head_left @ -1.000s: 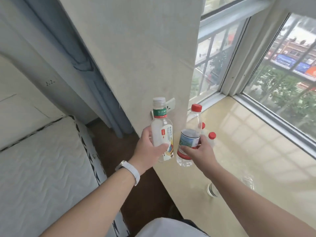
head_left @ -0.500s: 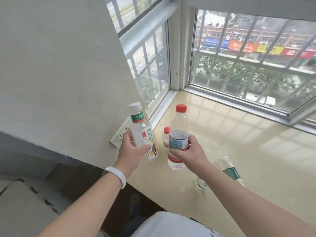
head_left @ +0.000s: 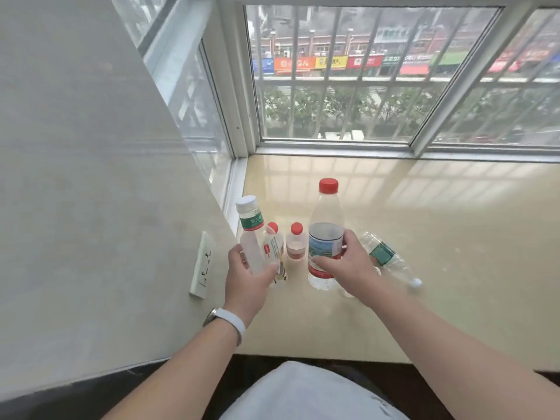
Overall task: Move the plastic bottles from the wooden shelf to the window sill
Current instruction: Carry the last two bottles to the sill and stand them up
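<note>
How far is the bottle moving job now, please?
Done: two small red-capped bottles stand on the window sill, and a green-label bottle lies there. In hand: left hand holds a white-capped bottle, right hand a red-capped bottle. Left: setting both down.

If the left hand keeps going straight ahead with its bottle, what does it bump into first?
Probably the small red-capped bottle standing just beyond the left hand and its white-capped bottle. Depth is hard to judge here; past that comes the window frame.
</note>
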`<state>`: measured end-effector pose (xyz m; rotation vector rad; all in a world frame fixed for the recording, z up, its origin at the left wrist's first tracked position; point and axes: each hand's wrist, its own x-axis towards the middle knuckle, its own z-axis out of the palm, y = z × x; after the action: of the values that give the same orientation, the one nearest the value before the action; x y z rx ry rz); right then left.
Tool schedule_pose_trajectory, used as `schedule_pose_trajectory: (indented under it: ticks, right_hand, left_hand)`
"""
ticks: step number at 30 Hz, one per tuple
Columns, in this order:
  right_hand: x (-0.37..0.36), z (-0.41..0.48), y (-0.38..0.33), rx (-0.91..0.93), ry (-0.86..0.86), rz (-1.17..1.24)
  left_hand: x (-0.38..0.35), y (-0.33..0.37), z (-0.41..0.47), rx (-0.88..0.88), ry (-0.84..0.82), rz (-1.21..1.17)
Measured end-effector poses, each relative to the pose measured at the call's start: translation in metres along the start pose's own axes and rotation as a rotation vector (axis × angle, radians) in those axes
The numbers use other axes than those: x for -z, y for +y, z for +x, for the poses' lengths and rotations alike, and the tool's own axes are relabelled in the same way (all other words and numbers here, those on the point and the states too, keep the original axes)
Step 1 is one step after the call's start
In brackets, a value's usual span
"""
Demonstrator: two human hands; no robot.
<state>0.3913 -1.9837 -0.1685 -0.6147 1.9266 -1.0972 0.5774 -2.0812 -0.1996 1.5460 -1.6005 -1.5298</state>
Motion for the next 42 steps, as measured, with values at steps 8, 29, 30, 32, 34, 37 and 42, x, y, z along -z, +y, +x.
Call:
schedule_pose_trajectory:
  ticks: [8, 29, 30, 32, 34, 37, 42]
  right_hand:
    - [-0.023, -0.026, 0.031, -0.082, 0.159, -0.063]
    - [-0.078, 0.074, 0.171, -0.146, 0.08, -0.181]
    - [-0.081, 0.078, 0.176, -0.133, 0.089, -0.175]
    - [-0.086, 0.086, 0.184, -0.101, 0.112, -0.17]
    - [-0.092, 0.093, 0.189, -0.074, 0.124, -0.177]
    - [-0.098, 0.101, 0.195, -0.042, 0.134, -0.171]
    - [-0.108, 0.111, 0.207, -0.017, 0.122, -0.152]
  left_hand:
    - [-0.004, -0.028, -0.001, -0.022, -0.073, 0.04]
    - [-0.057, -0.148, 0.067, 0.137, 0.104, 0.252]
    - [-0.059, -0.152, 0.072, 0.133, 0.109, 0.253]
    - [-0.064, -0.162, 0.081, 0.112, 0.113, 0.252]
    - [-0.068, -0.171, 0.089, 0.094, 0.113, 0.237]
    - [-0.075, -0.182, 0.099, 0.071, 0.104, 0.206]
    - [-0.085, -0.196, 0.11, 0.066, 0.13, 0.159]
